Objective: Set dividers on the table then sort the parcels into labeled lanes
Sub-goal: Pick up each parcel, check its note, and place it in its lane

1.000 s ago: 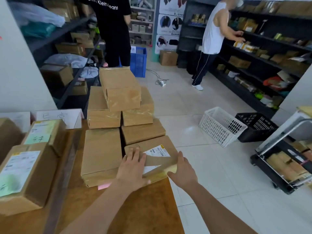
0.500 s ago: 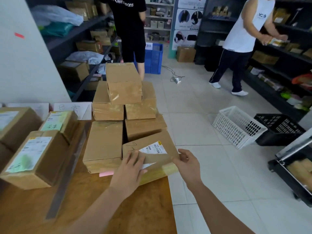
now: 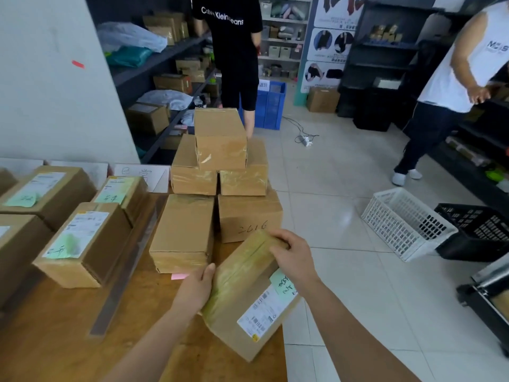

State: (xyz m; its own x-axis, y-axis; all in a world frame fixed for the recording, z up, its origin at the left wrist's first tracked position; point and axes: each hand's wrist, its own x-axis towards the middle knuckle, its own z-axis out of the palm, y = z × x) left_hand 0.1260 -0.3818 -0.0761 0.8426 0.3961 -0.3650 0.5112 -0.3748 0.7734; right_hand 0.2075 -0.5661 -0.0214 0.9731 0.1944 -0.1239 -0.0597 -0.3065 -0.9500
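I hold a taped cardboard parcel point(image 3: 248, 304) tilted above the wooden table point(image 3: 68, 340), its white shipping label and green note facing up. My left hand point(image 3: 195, 290) grips its left edge and my right hand point(image 3: 292, 257) grips its far top corner. Behind it stands a stack of several plain parcels point(image 3: 220, 172); the nearest right one is marked 2016. A clear strip divider point(image 3: 124, 271) runs along the table between that stack and the labeled parcels point(image 3: 82, 244) on the left. A folded white lane card point(image 3: 143, 176) stands at the back.
A white basket point(image 3: 405, 224) and a black crate point(image 3: 479, 230) sit on the tiled floor to the right. A black cart point(image 3: 487, 301) stands at the far right. Two people stand by the shelves behind; a blue crate point(image 3: 270, 106) is near one.
I have lifted the labeled parcel off the front of the stack and pulled it toward me, tilted and turned. The parcel marked 2016 now shows. The person in white stepped right.
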